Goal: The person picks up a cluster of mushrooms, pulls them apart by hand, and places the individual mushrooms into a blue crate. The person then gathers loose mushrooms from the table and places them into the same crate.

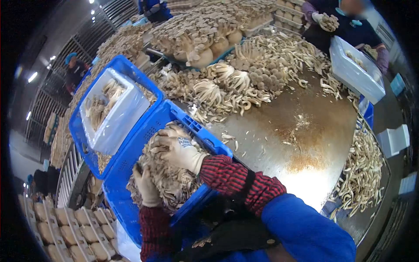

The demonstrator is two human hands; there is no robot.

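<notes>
Grey-brown mushrooms point(174, 185) fill much of a blue plastic crate point(120, 196) in front of me. My right hand point(179, 150), in a pale glove with blue print, lies over the heap near the far side, its fingers stretched out and spread. Lower down on the left, my left hand point(147, 185), also gloved, rests against the mushrooms with its fingers extended. The mushrooms partly hide the fingertips. Neither hand clearly grips a mushroom.
Beyond stands another blue crate point(159, 94) holding a white foam box point(131, 115). Mushroom clusters point(235, 85) cover the metal table point(283, 126). A co-worker's gloved hand point(327, 22) holds mushrooms by another white box point(355, 72). Loose stems point(360, 170) lie at right; bottle racks point(70, 227) stand lower left.
</notes>
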